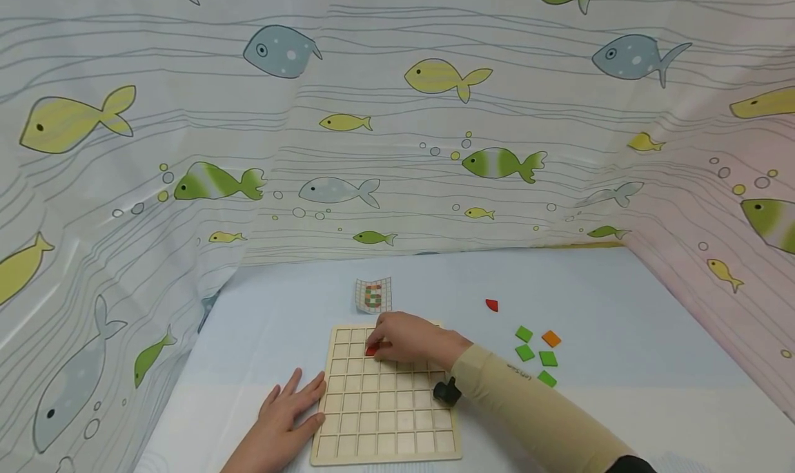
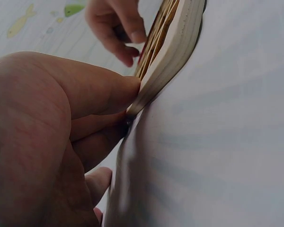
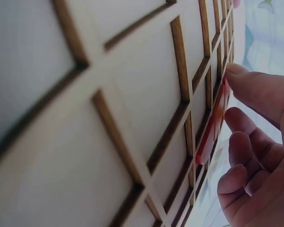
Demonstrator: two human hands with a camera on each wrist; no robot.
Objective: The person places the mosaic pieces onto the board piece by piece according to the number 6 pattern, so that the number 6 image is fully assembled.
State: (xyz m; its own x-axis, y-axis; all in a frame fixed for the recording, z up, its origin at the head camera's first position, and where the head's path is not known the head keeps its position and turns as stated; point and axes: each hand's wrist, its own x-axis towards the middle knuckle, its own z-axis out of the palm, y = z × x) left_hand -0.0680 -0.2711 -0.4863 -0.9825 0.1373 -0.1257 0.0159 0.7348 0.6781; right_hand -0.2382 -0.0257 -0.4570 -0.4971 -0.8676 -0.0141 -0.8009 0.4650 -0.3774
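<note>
A wooden grid board (image 1: 385, 462) with square cells lies flat in front of me. My right hand (image 1: 404, 336) is over the board's far part, with thumb and fingertips pinching a small red tile (image 1: 371, 351) at the cells. In the right wrist view the thumb touches one end of the red tile (image 3: 209, 142), which sits tilted against the grid lines; the fingers partly hide its far side. My left hand (image 1: 282, 418) rests against the board's left edge with fingers spread. The left wrist view shows its thumb touching the board's rim (image 2: 173, 61).
Beyond the board lies a small paper card (image 1: 373, 295) with a coloured grid pattern. To the right are a red quarter-round tile (image 1: 492, 305), an orange tile (image 1: 551, 338) and several green tiles (image 1: 524, 353). A fish-print curtain (image 1: 397, 148) surrounds the pale tabletop (image 1: 621, 362).
</note>
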